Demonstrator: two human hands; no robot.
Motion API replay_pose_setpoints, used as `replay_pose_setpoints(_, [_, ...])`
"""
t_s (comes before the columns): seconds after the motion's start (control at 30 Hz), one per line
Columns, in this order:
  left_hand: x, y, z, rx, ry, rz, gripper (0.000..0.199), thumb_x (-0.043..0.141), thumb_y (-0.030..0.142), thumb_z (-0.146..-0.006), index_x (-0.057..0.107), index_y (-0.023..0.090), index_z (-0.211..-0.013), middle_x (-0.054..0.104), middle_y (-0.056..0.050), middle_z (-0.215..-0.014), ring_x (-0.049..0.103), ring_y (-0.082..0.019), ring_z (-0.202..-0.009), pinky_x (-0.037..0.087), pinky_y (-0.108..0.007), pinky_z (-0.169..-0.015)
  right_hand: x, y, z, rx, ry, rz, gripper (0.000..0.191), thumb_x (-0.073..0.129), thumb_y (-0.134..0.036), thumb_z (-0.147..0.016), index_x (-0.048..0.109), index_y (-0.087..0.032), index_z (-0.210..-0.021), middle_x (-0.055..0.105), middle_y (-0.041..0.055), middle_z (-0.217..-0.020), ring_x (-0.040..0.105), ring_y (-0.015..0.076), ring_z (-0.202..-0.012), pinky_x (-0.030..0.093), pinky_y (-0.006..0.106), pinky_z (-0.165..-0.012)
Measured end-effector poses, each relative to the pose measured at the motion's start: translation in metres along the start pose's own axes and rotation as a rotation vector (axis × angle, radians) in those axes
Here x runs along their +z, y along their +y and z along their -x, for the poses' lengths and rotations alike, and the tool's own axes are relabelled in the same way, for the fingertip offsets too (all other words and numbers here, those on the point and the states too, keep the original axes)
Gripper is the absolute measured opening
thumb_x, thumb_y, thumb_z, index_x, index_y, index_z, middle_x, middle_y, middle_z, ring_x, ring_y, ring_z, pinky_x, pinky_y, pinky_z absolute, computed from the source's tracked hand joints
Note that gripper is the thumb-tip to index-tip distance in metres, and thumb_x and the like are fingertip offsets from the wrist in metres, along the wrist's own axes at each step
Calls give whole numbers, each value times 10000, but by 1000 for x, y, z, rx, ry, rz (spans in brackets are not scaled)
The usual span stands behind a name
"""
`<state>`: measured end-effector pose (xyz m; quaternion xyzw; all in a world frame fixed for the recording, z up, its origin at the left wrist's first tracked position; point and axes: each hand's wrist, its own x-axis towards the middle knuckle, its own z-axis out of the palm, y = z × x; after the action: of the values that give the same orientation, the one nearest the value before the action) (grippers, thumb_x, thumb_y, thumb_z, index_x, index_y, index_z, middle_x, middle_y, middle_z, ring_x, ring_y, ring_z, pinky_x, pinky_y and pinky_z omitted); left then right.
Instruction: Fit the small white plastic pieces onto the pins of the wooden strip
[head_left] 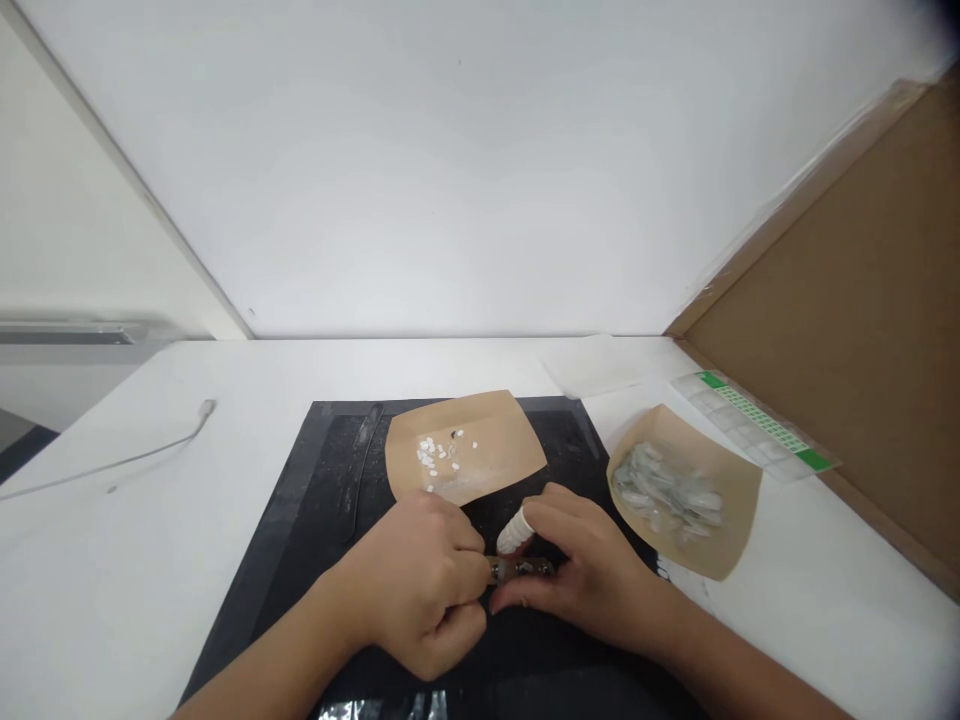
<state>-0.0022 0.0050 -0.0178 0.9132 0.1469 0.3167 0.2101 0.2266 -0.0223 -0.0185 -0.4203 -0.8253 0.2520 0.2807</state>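
Note:
My left hand is curled closed over the left end of a small, narrow brownish strip with shiny bits on it. From the other side, my right hand pinches the strip's right part between thumb and fingers. One fingertip of that hand wears a white ribbed finger cot, which rests at the strip's upper edge. What the strip is exactly cannot be made out, and its left end is hidden by my fist. Just beyond my hands lies a brown paper tray holding several tiny white flakes.
A black mat lies under my hands on the white table. To the right stands another paper tray with several clear plastic pieces. Behind it is a clear compartment case with green labels. A cable runs along the left.

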Motion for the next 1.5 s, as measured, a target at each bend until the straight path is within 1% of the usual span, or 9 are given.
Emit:
replay_pose_setpoints(0.23, [0,-1,1,-12,-18,2,222,519,144,-627,307,202,-601,435,22,-516,286,-122,-446,173,-340,-478,-1,-1,0,-20,-9,24,452,796,-627,-850,622,-211,-807,646,-22,-729,564,156,-721,384,277,-665])
replay_pose_setpoints(0.37, [1,-1,0,-8,-24,1,205,502,145,-630,311,210,-591,434,20,-515,298,-128,-443,188,-352,-470,1,0,1,-40,10,57,473,800,-622,-850,583,-208,-777,620,-26,-720,545,149,-709,371,273,-649])
replay_pose_setpoints(0.47, [2,-1,0,14,-1,3,190,498,150,-628,325,216,-583,432,18,-512,293,-131,-437,189,-359,-463,1,0,1,-43,23,56,471,796,-604,-867,564,-207,-761,610,-24,-713,533,147,-700,367,275,-644])
replay_pose_setpoints(0.57, [2,0,0,37,35,-8,192,497,150,-630,322,216,-584,424,18,-511,282,-132,-439,177,-358,-465,1,0,0,-41,5,51,484,784,-605,-879,544,-207,-742,603,-26,-702,525,143,-688,367,278,-646])
replay_pose_setpoints(0.7, [1,0,0,37,40,-3,191,502,143,-632,330,216,-594,415,23,-517,263,-133,-448,176,-357,-465,2,1,0,-37,8,60,517,756,-638,-887,516,-210,-723,597,-27,-696,512,139,-667,381,282,-651])
replay_pose_setpoints(0.87, [2,-3,0,29,35,15,183,509,143,-605,342,216,-606,413,28,-521,266,-130,-449,174,-350,-463,4,2,0,-34,6,56,517,778,-638,-866,525,-209,-724,610,-22,-704,530,142,-672,383,276,-645])
replay_pose_setpoints(1.17, [1,-1,-1,19,12,11,155,511,134,-634,379,214,-618,447,26,-528,315,-124,-439,207,-342,-459,5,1,-2,-26,-49,27,463,790,-590,-879,576,-201,-748,651,-22,-727,566,140,-683,401,285,-698])
replay_pose_setpoints(1.3, [1,-1,0,23,10,-3,148,514,145,-648,390,215,-611,439,23,-521,319,-124,-432,206,-340,-455,5,1,-2,-19,-61,8,439,821,-551,-867,589,-197,-750,651,-28,-721,575,138,-690,388,284,-697])
replay_pose_setpoints(1.5, [3,-2,0,20,1,-30,133,533,136,-653,422,205,-632,464,21,-549,324,-125,-463,216,-333,-475,6,1,-2,-23,-74,36,434,807,-551,-880,580,-201,-759,655,-24,-732,572,143,-693,356,288,-672])
